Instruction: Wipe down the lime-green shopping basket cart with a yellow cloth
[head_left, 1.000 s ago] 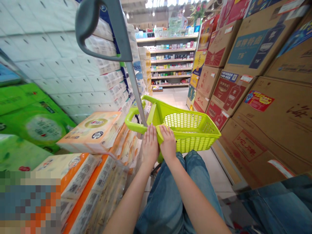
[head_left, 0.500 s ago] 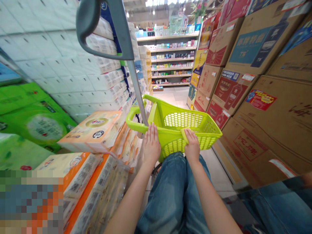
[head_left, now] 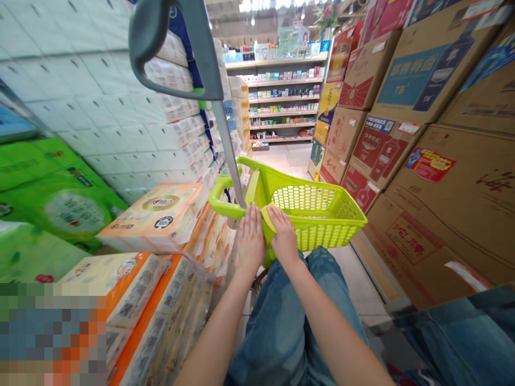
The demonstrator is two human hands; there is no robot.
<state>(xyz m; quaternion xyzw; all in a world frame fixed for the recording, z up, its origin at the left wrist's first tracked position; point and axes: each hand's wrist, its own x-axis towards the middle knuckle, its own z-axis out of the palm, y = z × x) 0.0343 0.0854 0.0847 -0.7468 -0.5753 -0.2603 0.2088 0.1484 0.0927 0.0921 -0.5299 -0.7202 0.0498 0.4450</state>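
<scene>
A lime-green shopping basket (head_left: 322, 221) with perforated walls stands before my knees. From its left end rises a metal pole with a large grey handle (head_left: 217, 69). My left hand (head_left: 251, 236) lies on the near rim beside the foot of the pole, fingers stretched out flat. Just right of it, my right hand (head_left: 284, 236) presses a yellow cloth (head_left: 269, 217) against the same rim. Part of the cloth is hidden under the fingers. The two hands are close together.
Packs of tissue paper (head_left: 153, 214) are piled low on the left, under a tall white stack (head_left: 100, 118). Cardboard cartons (head_left: 442, 203) form a wall on the right. Shelves of small goods (head_left: 281, 96) stand at the back. Someone's denim-clad leg (head_left: 475, 332) shows at lower right.
My right hand has slid left along the basket rim with the yellow cloth, ending beside my left hand. The left hand and the basket have hardly moved.
</scene>
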